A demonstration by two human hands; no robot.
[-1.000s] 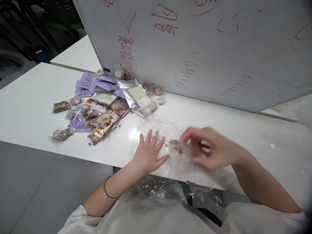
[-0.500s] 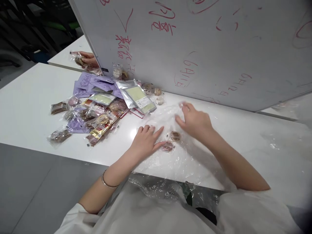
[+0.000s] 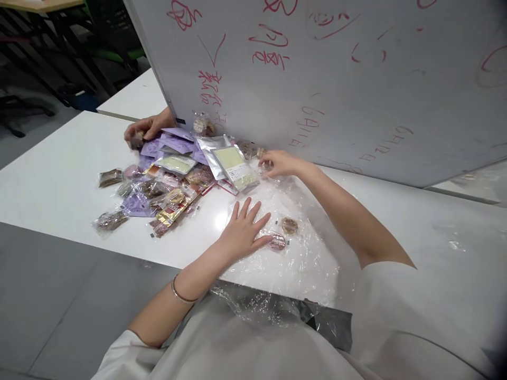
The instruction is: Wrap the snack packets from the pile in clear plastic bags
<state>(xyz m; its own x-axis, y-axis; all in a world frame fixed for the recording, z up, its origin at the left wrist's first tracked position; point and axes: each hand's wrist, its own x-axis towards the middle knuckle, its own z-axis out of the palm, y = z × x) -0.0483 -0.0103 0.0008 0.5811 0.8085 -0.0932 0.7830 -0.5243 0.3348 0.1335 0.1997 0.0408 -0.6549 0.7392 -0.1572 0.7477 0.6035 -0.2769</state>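
Observation:
My left hand (image 3: 246, 230) lies flat with its fingers spread, on a clear plastic bag (image 3: 312, 261) on the white table. By its thumb are a small round brown snack in clear wrap (image 3: 290, 226) and a reddish wrapped snack (image 3: 278, 241), on or inside the bag; I cannot tell which. At the foot of the whiteboard, my right hand (image 3: 280, 162) has its fingers curled round a small wrapped snack (image 3: 266, 167). Just left of it lies a silver pouch with a pale green label (image 3: 233, 163).
A heap of wrapped snacks (image 3: 152, 189) and purple packets (image 3: 176, 141) spreads to the left. Another person's hand (image 3: 150, 127) reaches round the whiteboard (image 3: 336, 95) and holds a wrapped piece. The whiteboard stands along the table's (image 3: 51, 179) back.
My right hand has moved from the plastic bag up and left to a snack by the whiteboard. My left hand's fingers have spread out. The other person's hand has come towards the heap.

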